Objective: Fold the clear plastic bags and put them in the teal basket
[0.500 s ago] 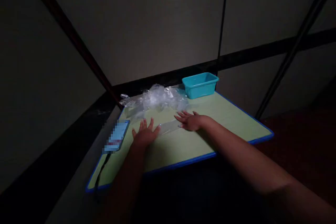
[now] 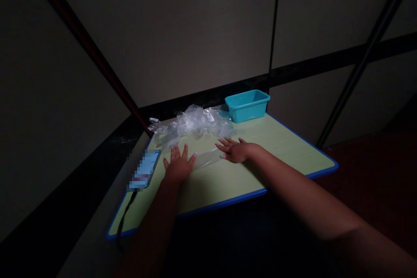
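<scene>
A flat strip of clear plastic (image 2: 207, 159), which looks like a folded bag, lies on the table between my two hands. My left hand (image 2: 177, 167) is spread palm down over its left end, with the fingers apart. At the other end rests my right hand (image 2: 236, 151), also palm down and open, its fingers stretched to the left. Beyond both hands sits a crumpled heap of clear plastic bags (image 2: 195, 121). What lies under my palms is hidden.
The small table (image 2: 293, 152) has a pale yellow top and a blue edge. A turquoise basket (image 2: 249, 107) stands at its back right corner. On the left lies a phone (image 2: 145, 169) with a dark strap (image 2: 125, 215). Panelled walls (image 2: 202, 43) rise close behind.
My left hand has slid slightly to the left, and a little more of the plastic strip shows. My right hand stays almost in place.
</scene>
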`<action>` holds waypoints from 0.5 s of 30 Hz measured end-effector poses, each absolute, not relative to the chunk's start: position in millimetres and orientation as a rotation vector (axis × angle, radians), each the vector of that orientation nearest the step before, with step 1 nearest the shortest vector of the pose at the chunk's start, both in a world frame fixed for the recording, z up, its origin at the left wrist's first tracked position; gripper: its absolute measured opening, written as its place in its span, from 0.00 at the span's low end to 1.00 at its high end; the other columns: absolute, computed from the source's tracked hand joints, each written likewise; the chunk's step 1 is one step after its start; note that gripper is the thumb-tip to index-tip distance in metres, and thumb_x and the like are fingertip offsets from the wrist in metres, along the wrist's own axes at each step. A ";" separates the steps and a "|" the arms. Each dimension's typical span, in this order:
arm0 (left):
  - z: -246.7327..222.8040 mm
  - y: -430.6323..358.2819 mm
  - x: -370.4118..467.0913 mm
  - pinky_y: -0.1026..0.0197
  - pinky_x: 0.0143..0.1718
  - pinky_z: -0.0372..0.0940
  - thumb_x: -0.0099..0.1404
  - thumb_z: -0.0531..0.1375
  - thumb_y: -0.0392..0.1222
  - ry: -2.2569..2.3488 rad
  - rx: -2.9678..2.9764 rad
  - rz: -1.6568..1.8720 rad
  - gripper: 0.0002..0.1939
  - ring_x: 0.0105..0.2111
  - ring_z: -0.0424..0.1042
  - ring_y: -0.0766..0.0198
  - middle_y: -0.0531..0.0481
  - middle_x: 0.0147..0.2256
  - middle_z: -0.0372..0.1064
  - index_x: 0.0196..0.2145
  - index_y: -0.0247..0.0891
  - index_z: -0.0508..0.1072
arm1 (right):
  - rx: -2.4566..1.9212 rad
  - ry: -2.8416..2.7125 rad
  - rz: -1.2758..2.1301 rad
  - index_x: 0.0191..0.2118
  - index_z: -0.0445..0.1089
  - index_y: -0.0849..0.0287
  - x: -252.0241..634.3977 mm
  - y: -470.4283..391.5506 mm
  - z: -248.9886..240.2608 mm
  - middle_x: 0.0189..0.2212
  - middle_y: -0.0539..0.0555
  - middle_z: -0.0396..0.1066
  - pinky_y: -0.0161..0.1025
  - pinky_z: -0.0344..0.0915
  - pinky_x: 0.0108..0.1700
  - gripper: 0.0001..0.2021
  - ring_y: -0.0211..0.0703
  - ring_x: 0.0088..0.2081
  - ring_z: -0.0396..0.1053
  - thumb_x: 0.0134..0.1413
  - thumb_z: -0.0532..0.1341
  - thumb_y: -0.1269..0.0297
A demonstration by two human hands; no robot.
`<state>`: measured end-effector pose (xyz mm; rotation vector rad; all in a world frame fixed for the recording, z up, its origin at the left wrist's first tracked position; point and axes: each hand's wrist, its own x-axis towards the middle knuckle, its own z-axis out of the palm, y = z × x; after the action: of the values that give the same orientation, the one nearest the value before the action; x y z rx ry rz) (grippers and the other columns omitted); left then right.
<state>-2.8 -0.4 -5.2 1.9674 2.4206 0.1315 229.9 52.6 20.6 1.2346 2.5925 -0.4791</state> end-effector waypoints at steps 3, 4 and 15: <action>-4.5 -1.0 1.4 0.34 0.57 0.37 0.66 0.43 0.57 2.320 2.163 0.268 0.34 0.64 0.30 0.50 0.34 0.65 0.31 0.64 0.37 0.45 | 1.232 2.598 -0.484 0.66 0.30 0.49 230.0 53.4 19.8 0.66 0.50 0.23 0.66 0.34 0.59 0.31 0.51 0.65 0.22 0.61 0.43 0.50; -3.7 -1.5 3.1 0.35 0.57 0.38 0.66 0.44 0.56 2.235 2.250 0.307 0.33 0.64 0.30 0.50 0.35 0.65 0.31 0.64 0.37 0.46 | 1.233 2.598 -0.487 0.66 0.30 0.49 230.1 53.8 19.5 0.66 0.50 0.23 0.66 0.34 0.59 0.32 0.51 0.65 0.22 0.61 0.43 0.49; 8.0 0.4 7.4 0.56 0.48 0.61 0.59 0.58 0.41 1.574 2.266 1.357 0.12 0.46 0.66 0.58 0.46 0.44 0.67 0.41 0.41 0.73 | 1.224 2.604 -0.478 0.66 0.30 0.50 231.6 55.0 17.9 0.66 0.51 0.23 0.67 0.34 0.58 0.32 0.52 0.65 0.23 0.61 0.43 0.49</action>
<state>7.4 0.4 8.0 2.2664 1.5742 1.3569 231.6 55.0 17.9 1.2245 2.6037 -0.4776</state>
